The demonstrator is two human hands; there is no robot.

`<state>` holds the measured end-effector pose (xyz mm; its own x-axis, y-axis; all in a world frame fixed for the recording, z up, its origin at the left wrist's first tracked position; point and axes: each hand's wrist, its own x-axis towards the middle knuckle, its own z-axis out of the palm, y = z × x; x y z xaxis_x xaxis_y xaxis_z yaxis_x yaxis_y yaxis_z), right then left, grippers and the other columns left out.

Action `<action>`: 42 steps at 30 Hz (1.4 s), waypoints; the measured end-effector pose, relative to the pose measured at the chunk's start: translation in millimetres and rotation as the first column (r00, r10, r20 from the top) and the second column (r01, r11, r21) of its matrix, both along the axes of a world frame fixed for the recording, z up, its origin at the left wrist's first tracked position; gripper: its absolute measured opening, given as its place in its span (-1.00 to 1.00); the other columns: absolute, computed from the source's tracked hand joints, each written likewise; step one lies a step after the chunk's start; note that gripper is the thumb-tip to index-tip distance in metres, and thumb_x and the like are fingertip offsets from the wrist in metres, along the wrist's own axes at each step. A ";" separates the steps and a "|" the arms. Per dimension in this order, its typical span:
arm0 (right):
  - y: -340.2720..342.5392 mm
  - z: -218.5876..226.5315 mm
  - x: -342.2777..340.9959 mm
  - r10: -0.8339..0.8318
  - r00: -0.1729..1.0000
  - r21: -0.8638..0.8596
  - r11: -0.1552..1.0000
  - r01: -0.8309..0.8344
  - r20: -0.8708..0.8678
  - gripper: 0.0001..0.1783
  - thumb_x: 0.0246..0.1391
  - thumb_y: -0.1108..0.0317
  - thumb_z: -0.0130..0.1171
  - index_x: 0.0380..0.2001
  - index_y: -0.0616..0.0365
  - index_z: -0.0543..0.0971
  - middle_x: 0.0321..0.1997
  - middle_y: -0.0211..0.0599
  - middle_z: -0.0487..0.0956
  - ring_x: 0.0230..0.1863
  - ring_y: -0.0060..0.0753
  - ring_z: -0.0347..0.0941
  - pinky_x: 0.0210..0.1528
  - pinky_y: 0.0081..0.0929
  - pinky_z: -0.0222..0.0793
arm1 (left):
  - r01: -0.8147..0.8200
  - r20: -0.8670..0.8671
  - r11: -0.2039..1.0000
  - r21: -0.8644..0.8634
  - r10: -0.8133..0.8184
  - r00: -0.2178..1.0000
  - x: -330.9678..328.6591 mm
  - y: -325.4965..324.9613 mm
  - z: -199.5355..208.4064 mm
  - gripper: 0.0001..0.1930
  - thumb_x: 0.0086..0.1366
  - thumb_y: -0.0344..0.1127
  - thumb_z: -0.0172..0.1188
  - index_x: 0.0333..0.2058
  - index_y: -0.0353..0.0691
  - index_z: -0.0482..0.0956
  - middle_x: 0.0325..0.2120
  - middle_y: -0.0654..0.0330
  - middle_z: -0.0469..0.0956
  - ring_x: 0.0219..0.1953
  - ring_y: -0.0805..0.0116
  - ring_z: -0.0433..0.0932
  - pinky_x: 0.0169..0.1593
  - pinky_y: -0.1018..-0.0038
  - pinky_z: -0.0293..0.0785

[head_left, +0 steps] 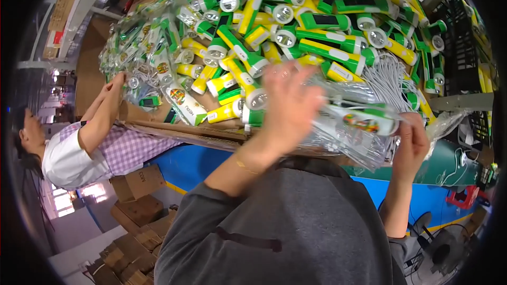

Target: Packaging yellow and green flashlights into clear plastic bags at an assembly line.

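Observation:
My right hand [413, 140] pinches the end of a clear plastic bag with a bagged flashlight [369, 121], white and green with a colourful label, lying across a stack of clear bags [351, 145]. My left hand [290, 105] hovers over the near edge of the pile, left of that bag. Motion blurs it, but its fingers look apart and nothing shows in them. Under and beyond it spreads a heap of yellow and green flashlights [248, 74]. Bundled white cables [388, 82] lie just beyond the bags.
Bagged flashlights [179, 103] gather at the left of the heap, where a person [84, 142] in a checked apron reaches in. A cardboard edge [179, 134] borders the pile's near side. Black crates [459, 47] stand at right, cardboard boxes [137, 208] at lower left, and a fan [441, 250] at lower right.

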<state>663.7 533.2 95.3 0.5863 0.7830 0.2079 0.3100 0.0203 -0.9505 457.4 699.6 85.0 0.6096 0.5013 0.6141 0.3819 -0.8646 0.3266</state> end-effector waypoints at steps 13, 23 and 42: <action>18.8 11.3 -48.4 0.545 0.618 -0.506 0.822 -0.261 0.567 -0.66 -0.17 0.47 0.28 -0.21 0.21 0.56 -0.18 -0.21 0.55 -0.17 -0.16 0.50 -0.17 -0.34 0.45 | -0.585 0.389 0.793 -0.170 0.600 0.699 -188.0 117.9 44.8 -0.79 0.36 -0.39 0.06 -0.08 -0.32 0.44 -0.46 0.17 0.58 -0.48 0.50 0.51 -0.33 0.59 0.45; 23.9 -10.0 -34.8 0.531 0.671 -0.407 0.843 -0.353 0.517 -0.72 -0.24 0.47 0.24 -0.33 0.15 0.58 -0.34 -0.33 0.53 -0.32 -0.23 0.52 -0.29 -0.32 0.46 | 0.287 -0.003 0.775 -0.564 -0.349 0.937 -6.3 -39.9 -22.2 -0.87 0.06 -0.45 0.27 -0.36 -0.27 0.62 -0.30 0.12 0.58 -0.25 0.12 0.56 -0.19 0.30 0.48; 21.1 16.2 -22.4 0.192 0.954 -0.167 0.974 -0.156 0.231 -0.77 -0.15 0.55 0.24 -0.33 0.13 0.65 -0.52 -0.27 0.61 -0.54 -0.39 0.55 -0.49 -0.51 0.45 | 0.361 0.235 0.526 -0.770 -0.293 0.927 15.0 -33.1 -17.0 -0.86 -0.03 -0.54 0.36 -0.45 -0.34 0.58 -0.34 0.08 0.61 -0.33 0.32 0.60 -0.26 0.52 0.49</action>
<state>641.2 554.3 111.6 0.3838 0.9006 0.2041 0.5367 -0.0378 -0.8429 472.4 666.5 67.9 0.8089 0.5753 0.1214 0.0749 -0.3056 0.9492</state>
